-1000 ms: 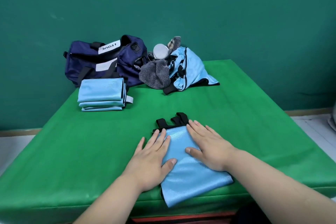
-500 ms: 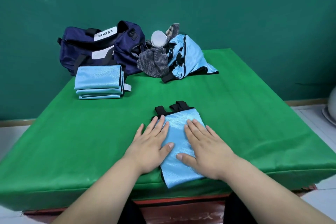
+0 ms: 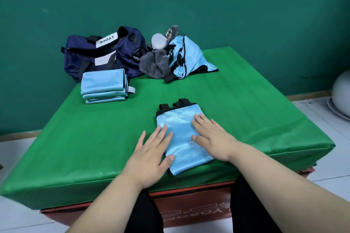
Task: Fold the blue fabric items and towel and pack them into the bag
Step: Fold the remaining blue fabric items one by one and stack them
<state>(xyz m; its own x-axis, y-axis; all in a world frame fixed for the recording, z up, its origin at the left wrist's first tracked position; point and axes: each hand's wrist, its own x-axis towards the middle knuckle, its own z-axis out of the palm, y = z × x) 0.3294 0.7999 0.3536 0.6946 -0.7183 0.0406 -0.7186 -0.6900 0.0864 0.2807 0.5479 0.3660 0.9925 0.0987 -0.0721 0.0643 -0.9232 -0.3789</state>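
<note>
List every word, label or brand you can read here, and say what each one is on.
"LVQUE": upside down, on the white label on top of the navy bag.
White patch on the bag's side: any print is too blurred to read.
Red base under the green mat: raised letters, upside down and partly hidden, not readable.
No other text shows.

Noted folded blue fabric item (image 3: 180, 128) flat near front, black straps at far end. Logged stack of folded blue items (image 3: 103, 85) back left, just before navy bag (image 3: 85, 56). Found grey striped towel (image 3: 155, 64) crumpled against unfolded blue item (image 3: 189, 56), right of bag.
</note>
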